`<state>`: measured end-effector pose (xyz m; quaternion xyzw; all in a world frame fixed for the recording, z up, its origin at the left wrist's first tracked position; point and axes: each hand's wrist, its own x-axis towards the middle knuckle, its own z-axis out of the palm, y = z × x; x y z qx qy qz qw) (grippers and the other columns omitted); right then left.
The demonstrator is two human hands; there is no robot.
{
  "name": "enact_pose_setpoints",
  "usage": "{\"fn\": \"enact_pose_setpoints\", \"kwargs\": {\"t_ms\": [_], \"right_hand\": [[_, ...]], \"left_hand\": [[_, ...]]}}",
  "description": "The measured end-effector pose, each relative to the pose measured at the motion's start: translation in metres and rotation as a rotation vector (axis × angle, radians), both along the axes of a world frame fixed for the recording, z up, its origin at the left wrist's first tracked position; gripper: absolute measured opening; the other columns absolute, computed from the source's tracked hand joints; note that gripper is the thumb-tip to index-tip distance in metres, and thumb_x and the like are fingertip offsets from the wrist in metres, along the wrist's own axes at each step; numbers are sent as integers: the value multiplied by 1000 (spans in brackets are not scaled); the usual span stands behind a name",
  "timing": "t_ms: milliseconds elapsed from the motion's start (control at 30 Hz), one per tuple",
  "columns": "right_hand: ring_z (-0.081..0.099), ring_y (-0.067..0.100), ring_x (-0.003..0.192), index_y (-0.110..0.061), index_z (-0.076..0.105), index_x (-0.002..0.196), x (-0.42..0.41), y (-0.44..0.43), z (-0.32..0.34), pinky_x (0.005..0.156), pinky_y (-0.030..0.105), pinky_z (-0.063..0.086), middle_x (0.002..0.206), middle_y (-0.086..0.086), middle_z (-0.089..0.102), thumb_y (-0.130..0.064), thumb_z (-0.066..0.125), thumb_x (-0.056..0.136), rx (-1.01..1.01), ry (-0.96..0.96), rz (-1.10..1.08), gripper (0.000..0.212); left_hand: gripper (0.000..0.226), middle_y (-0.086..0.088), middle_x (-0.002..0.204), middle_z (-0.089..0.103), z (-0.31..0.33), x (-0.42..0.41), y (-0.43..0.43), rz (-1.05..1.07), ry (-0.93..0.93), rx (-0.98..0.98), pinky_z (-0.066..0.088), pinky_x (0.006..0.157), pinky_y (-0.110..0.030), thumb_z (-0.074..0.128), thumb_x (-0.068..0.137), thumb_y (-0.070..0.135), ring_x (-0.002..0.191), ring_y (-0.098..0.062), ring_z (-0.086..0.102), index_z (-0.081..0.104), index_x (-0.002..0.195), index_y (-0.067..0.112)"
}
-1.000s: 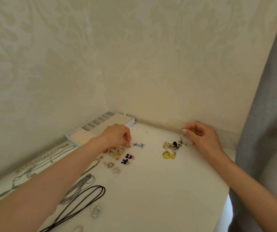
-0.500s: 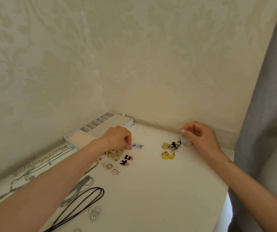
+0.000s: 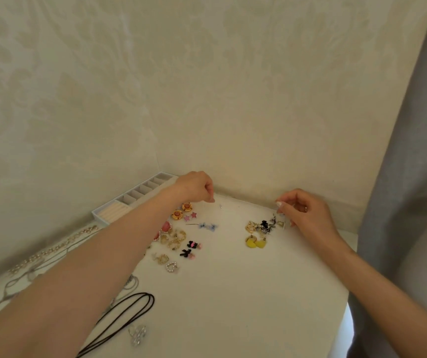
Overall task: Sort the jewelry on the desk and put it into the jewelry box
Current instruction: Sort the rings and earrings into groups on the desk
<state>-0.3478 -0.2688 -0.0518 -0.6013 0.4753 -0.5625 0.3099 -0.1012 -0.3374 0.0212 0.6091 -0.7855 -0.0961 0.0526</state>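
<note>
Left hand: the left hand (image 3: 195, 187) is over the far end of the jewelry box, fingers curled down with the tips bunched. Cannot tell if it pinches anything.
Right hand: the right hand (image 3: 307, 213) is near the back wall, fingers curled, thumb and forefinger tips together just above the dark tangle. What it grips, if anything, is too small to make out.
Jewelry box: the jewelry box (image 3: 98, 214) is white and open, in the back-left corner against the wall. It has a row of small compartments and a cream ridged section at the near end. The left forearm crosses over it.
Worktop: the white worktop (image 3: 233, 293) has jewelry spread across its left and middle.
Orange earrings: the round orange earrings (image 3: 186, 206) are a gold-rimmed pair just below the left hand.
Pink stars: the pink stars (image 3: 194, 215) lie just beside the orange pair.
Blue earrings: the blue earrings (image 3: 208, 226) lie near the stars, towards the middle.
Gold earrings: the gold earrings (image 3: 175, 237) are a heap beside the left forearm, touching a pink heart (image 3: 166, 226).
Black bows: the black bows (image 3: 193, 245) are two with pink bits, just right of the gold heap.
Pearl heart: the pearl heart (image 3: 172, 267) lies nearer than the bows.
Dark tangle: the dark tangle (image 3: 265, 226) is mixed black and gold pieces under the right hand's fingertips.
Yellow earrings: the yellow earrings (image 3: 255, 242) are a pair just in front of the tangle.
Black cord: the black cord (image 3: 129, 319) is looped at the near left, with a silver piece (image 3: 137, 334) beside it.
Chains: the chains (image 3: 52, 250) run along the left wall.
Curtain: the grey curtain (image 3: 400, 202) hangs at the right.
</note>
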Motion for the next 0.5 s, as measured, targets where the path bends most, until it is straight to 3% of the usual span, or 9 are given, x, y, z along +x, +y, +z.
{"fn": "enact_pose_setpoints", "kwargs": {"t_ms": [167, 300, 400, 500], "right_hand": [[55, 19, 71, -17, 66, 78, 0, 1, 0, 63, 34, 43, 79, 12, 66, -9, 68, 83, 3, -6, 2, 10], [51, 7, 61, -17, 65, 78, 2, 2, 2, 55, 18, 42, 71, 2, 62, -5, 67, 84, 16, -28, 11, 14], [49, 6, 58, -15, 65, 78, 2, 3, 3, 49, 15, 41, 70, 2, 61, -5, 66, 84, 21, -43, 20, 12], [50, 4, 56, -16, 65, 78, 3, 4, 4, 49, 15, 42, 69, 1, 60, -4, 66, 85, 27, -46, 16, 13]], "left_hand": [[13, 1, 103, 68, -27, -14, -20, 73, -25, -47, 46, 81, -28, 67, 83, 25, 100, -19, 60, 69, 93, 17], [14, -1, 108, 64, -22, -7, -23, 102, 46, -126, 45, 82, -29, 63, 85, 18, 103, -21, 58, 66, 99, 17], [30, -10, 114, 60, -3, 1, -19, 163, 110, -151, 45, 86, -33, 67, 82, 15, 103, -27, 58, 57, 110, 9], [44, -10, 106, 65, 7, -8, -8, 169, -34, 19, 47, 74, -29, 76, 76, 32, 83, -20, 60, 55, 103, 4]]}}
